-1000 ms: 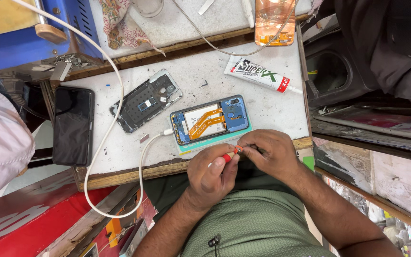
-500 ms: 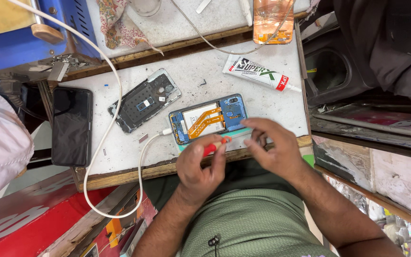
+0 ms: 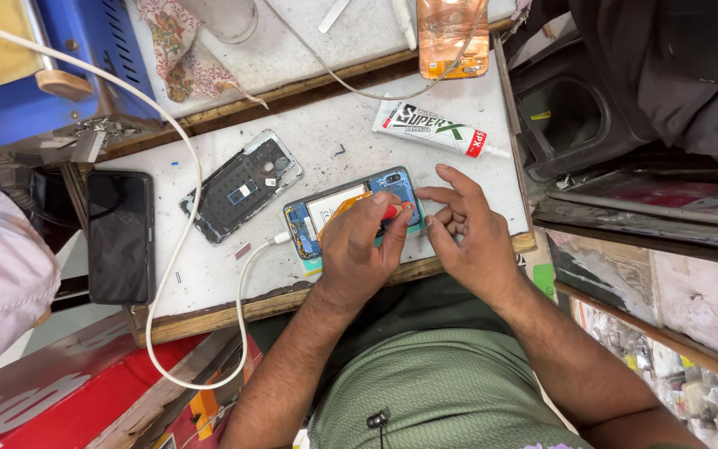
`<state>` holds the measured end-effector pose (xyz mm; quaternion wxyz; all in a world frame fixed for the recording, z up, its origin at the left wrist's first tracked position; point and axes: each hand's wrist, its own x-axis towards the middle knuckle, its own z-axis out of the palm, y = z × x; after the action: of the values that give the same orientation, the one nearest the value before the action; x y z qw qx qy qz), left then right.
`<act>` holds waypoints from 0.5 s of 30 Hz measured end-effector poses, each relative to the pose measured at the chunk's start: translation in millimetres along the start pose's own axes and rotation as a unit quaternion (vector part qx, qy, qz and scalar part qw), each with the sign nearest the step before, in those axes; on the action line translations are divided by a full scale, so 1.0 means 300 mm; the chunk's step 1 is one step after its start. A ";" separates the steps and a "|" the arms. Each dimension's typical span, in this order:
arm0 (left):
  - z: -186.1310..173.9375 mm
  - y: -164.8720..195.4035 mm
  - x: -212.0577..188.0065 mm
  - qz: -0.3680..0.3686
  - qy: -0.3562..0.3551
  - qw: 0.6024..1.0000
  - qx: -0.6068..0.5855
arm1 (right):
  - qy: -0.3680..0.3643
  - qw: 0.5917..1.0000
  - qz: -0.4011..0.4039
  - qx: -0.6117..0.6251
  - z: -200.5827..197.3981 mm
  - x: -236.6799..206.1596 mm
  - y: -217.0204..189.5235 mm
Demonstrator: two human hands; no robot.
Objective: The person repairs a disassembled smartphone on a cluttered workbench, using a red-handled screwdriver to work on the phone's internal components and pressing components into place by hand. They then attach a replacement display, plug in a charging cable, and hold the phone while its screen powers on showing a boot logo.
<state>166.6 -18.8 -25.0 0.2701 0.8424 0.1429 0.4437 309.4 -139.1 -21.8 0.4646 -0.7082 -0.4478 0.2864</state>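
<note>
The opened phone (image 3: 351, 212) lies at the frame's centre on the white worktop (image 3: 209, 274), its white cable (image 3: 247, 274) plugged in at the left end. My left hand (image 3: 359, 249) pinches a red-handled tool (image 3: 390, 211) over its camera end; my right hand (image 3: 471, 237) rests beside it, fingers loosely spread, 1 touching the frame. A slip could gouge the orange flex (image 3: 338, 206), I judge.

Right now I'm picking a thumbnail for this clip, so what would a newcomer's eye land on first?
First, the opened phone at the middle of the white work board, its insides bare, with the left hand pressing a red-handled tool into it and the right hand at its right edge. Next, the detached back cover lying to its left, and the white glue tube above.
</note>
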 end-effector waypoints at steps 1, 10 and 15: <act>0.000 0.000 -0.002 -0.001 -0.001 1.000 -0.001 | 0.002 1.000 -0.002 0.002 0.000 -0.001 0.001; -0.031 0.034 0.049 0.018 -0.050 0.999 -0.012 | -0.006 1.000 0.006 -0.008 0.001 -0.005 -0.008; -0.063 0.055 0.102 0.038 -0.143 0.988 -0.041 | -0.009 0.999 0.019 -0.050 -0.006 -0.018 -0.013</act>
<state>168.2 -11.3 13.9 0.3047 0.8905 0.0523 0.3337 307.1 -144.2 -17.6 0.4192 -0.7364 -0.4524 0.2782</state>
